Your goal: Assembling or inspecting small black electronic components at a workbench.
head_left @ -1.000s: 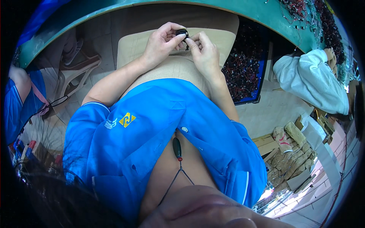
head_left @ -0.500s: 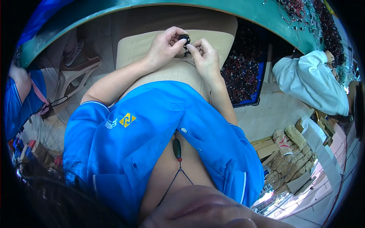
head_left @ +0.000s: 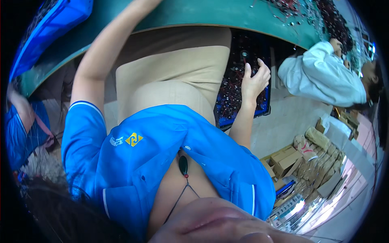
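Note:
My right hand (head_left: 256, 79) hovers over a blue bin (head_left: 265, 109) on the right, below the table's edge. Its thumb and fingers are spread, with nothing between them. The bin holds a heap of small dark parts (head_left: 233, 95) with red wires. Just beyond my thumb shows a small round part (head_left: 244, 54) with a short red wire, apart from my fingers; whether it lies on the heap or is in the air, I cannot tell. My left forearm (head_left: 115, 36) stretches over the green table (head_left: 186, 14), and the hand itself is cut off by the upper edge.
A blue crate (head_left: 52, 30) stands on the table at the far left. Wired parts (head_left: 291, 10) pile up at the far right, beside a person in a pale sweatshirt (head_left: 324, 75). Another person's arm (head_left: 22, 107) shows at left. Cardboard boxes (head_left: 285, 160) lie at lower right.
Both hands have parted from the black piece they held together over my lap. The left has gone up over the table, out of view; the right has moved right over the bin and opened.

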`<action>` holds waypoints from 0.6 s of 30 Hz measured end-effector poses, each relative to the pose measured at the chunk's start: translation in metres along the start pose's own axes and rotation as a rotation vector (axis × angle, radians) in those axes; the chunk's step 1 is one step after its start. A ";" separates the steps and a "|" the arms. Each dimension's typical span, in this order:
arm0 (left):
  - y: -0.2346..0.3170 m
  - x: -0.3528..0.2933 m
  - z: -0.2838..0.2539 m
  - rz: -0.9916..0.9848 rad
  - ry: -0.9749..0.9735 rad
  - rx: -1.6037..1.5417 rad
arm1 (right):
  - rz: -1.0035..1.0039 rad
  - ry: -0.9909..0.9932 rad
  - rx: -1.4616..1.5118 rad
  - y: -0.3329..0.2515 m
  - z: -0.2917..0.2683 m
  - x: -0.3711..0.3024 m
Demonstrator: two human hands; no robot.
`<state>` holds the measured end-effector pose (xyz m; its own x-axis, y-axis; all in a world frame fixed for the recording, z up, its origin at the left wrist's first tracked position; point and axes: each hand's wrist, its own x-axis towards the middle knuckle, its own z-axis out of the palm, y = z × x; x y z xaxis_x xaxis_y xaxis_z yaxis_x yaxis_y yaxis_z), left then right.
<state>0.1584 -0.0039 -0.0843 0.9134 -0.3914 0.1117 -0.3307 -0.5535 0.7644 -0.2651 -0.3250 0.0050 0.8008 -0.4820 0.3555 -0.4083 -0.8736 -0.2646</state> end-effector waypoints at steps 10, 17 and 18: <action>0.084 0.046 0.022 0.069 0.030 0.475 | 0.075 0.112 0.318 -0.023 0.003 0.025; 0.165 -0.030 0.002 0.075 0.105 0.705 | 0.150 0.171 0.588 -0.025 0.009 0.111; 0.185 -0.048 -0.003 0.272 0.266 0.696 | 0.173 0.190 0.577 -0.022 0.011 0.124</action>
<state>0.0541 -0.0849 0.0537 0.7762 -0.4389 0.4526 -0.5430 -0.8303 0.1259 -0.1518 -0.3645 0.0454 0.6311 -0.6627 0.4033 -0.1801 -0.6308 -0.7547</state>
